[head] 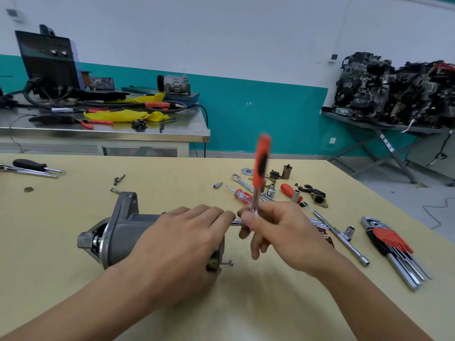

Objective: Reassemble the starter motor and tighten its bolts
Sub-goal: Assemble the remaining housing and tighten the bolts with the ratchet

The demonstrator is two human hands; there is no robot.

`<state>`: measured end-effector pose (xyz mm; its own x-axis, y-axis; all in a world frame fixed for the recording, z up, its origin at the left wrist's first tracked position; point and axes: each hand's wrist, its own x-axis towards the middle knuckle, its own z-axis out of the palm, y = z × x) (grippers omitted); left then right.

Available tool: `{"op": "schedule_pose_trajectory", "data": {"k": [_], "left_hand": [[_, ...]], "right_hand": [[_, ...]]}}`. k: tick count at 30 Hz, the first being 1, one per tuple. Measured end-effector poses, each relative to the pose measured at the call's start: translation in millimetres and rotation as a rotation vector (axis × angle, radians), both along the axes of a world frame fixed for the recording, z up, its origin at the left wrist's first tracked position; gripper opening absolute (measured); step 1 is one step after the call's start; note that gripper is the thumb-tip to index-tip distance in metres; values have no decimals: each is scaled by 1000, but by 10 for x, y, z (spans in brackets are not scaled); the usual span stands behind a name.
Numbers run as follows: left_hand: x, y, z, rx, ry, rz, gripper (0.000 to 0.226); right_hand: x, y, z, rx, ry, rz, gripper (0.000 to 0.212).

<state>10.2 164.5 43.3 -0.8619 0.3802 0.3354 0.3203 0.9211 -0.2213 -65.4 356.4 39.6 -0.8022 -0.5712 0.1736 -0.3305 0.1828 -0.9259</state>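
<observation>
— Where is the starter motor [118, 232]?
— It lies on its side on the yellow surface [73, 279], with the nose housing towards 9 o'clock and the rear end towards 3 o'clock.
— And the left grip [182, 242]?
— It is clamped over the motor's body: the fingers drape across the top and the thumb tucks under near the rear end.
— The right grip [278, 230]?
— It is at 3 o'clock of the motor, pinched on the metal neck of a ratchet [261, 166]. The orange handle stands up towards 12 o'clock, blurred. A short chrome bar runs from the ratchet's head to the motor's rear; where it meets the motor is hidden by fingers.
— Any fastener showing?
— One bolt [227, 262] sticks out of the rear end low down, its head clear of the casing.
— What lies around?
— At 3 o'clock of the right grip there is a hex key set [394, 247]. A long socket bar [339, 235] lies between the two. A red screwdriver [242, 194] lies at 12 o'clock of the hands.
</observation>
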Motion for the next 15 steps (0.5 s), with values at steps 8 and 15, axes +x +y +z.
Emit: {"op": "schedule_pose_trajectory", "data": {"k": [8, 15], "left_hand": [[-5, 0, -12, 2, -13, 8, 79], [0, 4, 1, 4, -29, 16, 72]], "right_hand": [[-79, 8, -71, -43, 3, 16, 10], [-27, 9, -35, -1, 58, 7, 8]]}}
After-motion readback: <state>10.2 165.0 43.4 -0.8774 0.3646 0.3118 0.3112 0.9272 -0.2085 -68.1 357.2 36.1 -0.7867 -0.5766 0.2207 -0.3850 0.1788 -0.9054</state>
